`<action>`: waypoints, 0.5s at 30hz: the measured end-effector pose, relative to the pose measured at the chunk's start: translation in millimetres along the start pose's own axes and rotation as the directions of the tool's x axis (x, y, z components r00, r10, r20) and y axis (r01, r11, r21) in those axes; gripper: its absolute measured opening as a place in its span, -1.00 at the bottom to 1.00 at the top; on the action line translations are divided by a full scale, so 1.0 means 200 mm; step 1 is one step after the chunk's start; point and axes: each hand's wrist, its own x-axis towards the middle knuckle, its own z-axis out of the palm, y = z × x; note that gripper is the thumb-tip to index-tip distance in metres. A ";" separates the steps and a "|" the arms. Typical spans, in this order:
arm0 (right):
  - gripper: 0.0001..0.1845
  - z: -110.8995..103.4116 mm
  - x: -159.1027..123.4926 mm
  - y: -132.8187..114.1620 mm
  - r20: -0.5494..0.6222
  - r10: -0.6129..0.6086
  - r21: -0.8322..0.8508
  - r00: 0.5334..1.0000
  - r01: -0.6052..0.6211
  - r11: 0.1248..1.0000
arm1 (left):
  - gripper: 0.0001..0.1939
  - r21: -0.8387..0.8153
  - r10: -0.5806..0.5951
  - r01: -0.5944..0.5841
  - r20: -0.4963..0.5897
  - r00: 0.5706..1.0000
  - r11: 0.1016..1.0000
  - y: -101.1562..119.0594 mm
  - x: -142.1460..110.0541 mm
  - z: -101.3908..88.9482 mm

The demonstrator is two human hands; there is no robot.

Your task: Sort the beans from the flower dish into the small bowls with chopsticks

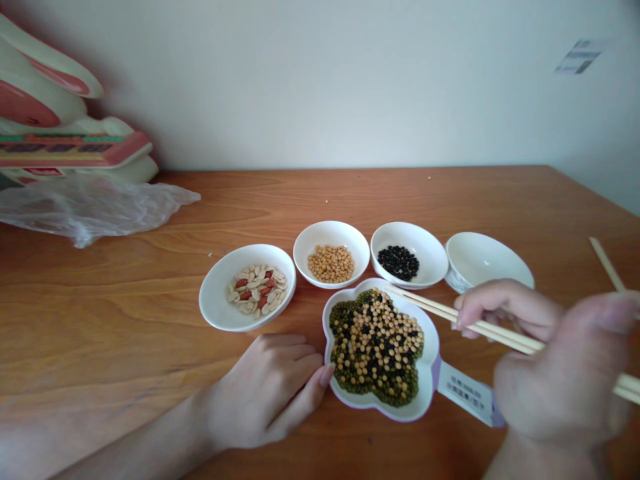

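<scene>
Head view: the right hand (550, 363), lower right of the frame, is closed in a pinch on a pair of chopsticks (450, 312), whose tips lie over the upper rim of the flower-shaped dish (430, 390) of mixed beans at lower centre. The left hand (267, 390), loosely curled and holding nothing, rests on the wooden table (125, 320) with its fingertips touching that dish's left edge. Above, four white bowls stand in a row: peanuts (257, 291), yellow beans (331, 263), black beans (399, 262), and one empty-looking bowl (487, 260) at right.

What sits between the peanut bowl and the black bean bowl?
In the head view, the soybean bowl sits between the peanut bowl and the black bean bowl, all in one row on the table.
</scene>
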 end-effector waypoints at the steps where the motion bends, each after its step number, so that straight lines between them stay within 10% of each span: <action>1: 0.03 -0.01 0.01 0.01 0.062 -0.008 0.011 0.998 0.008 1.000 | -0.63 0.003 0.000 0.000 -0.002 1.000 1.000 0.00 0.00 0.00; 15: -0.09 -0.02 0.00 0.04 0.203 0.024 0.071 0.979 -0.039 0.997 | -0.63 0.003 0.001 -0.001 -0.008 1.000 1.000 -0.01 0.00 0.00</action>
